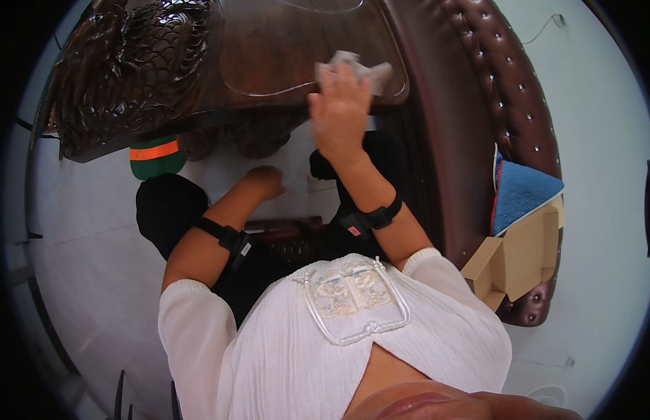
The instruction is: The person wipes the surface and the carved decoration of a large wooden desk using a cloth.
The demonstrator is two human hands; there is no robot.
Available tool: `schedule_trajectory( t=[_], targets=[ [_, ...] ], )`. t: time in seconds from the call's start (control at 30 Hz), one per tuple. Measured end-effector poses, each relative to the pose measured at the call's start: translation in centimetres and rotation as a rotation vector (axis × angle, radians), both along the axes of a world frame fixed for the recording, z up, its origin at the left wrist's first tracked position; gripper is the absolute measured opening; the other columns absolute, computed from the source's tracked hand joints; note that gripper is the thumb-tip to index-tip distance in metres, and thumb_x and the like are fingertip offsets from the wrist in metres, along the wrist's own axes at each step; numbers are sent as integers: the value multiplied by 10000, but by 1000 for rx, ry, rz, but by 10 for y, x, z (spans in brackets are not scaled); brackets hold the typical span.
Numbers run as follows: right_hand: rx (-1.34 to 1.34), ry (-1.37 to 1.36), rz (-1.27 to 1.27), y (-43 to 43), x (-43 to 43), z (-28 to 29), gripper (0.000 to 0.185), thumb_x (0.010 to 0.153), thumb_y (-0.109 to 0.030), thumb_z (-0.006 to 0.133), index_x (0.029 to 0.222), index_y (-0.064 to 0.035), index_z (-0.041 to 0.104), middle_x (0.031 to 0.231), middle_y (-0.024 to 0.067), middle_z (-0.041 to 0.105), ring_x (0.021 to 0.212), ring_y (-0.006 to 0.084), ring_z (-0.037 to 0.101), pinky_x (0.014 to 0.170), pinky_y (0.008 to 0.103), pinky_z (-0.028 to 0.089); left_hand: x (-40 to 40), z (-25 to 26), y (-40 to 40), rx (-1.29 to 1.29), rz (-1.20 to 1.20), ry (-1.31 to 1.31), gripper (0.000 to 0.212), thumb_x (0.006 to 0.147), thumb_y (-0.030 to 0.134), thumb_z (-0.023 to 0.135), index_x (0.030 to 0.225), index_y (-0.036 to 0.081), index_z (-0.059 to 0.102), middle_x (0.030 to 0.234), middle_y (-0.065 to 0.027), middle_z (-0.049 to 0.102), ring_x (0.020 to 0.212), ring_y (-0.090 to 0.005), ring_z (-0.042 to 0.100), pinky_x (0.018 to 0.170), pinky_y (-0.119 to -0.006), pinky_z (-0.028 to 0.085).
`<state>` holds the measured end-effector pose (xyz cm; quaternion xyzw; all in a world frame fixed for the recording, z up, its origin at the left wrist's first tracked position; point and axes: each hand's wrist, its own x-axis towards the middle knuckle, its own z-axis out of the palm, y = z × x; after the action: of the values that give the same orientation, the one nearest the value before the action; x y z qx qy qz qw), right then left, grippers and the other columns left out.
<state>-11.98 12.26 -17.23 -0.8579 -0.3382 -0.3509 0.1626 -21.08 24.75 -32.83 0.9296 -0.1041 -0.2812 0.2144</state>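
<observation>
My right hand (pixel 343 115) reaches forward over the dark polished wooden table (pixel 272 52), fingers spread over a crumpled pale grey cloth (pixel 380 76). The cloth lies at the table's near right corner, by the curved groove in its top; hand and cloth are slightly blurred. My left hand (pixel 264 181) hangs between my knees, below the table's near edge. Its fingers look curled, and no object shows in it.
Carved scales in dark wood (pixel 167 47) fill the table's left part. A maroon tufted sofa (pixel 451 131) runs along the right. On it are a blue cushion (pixel 527 191) and an open cardboard box (pixel 529 257). A green object with an orange band (pixel 154 152) is under the table.
</observation>
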Motion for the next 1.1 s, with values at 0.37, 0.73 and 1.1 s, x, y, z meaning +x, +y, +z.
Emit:
schedule_trajectory(
  t=[0.37,0.73,1.1],
  targets=[
    [-458,348,-130,-32,203,13,504,919,-443,347,1336,-162,379,1393,184,324,1287,368,296,1013,527,256,0,5,5,-25,108,-69,319,767,300,569,869,14,665,896,-175,641,855,-326,609,764,-421,482],
    [-470,419,733,100,46,31,551,909,-310,441,1377,-58,295,1433,197,244,1352,303,183,1096,433,125,-7,-3,4,-37,151,-47,214,754,178,566,853,27,680,880,-165,654,810,-323,627,722,-415,500],
    [-453,437,645,224,232,3,546,927,-396,320,1403,-134,269,1461,144,221,1367,298,147,1083,485,106,-6,-1,-6,0,197,59,303,736,268,587,955,73,665,953,-139,655,896,-296,625,774,-404,495]
  ],
)
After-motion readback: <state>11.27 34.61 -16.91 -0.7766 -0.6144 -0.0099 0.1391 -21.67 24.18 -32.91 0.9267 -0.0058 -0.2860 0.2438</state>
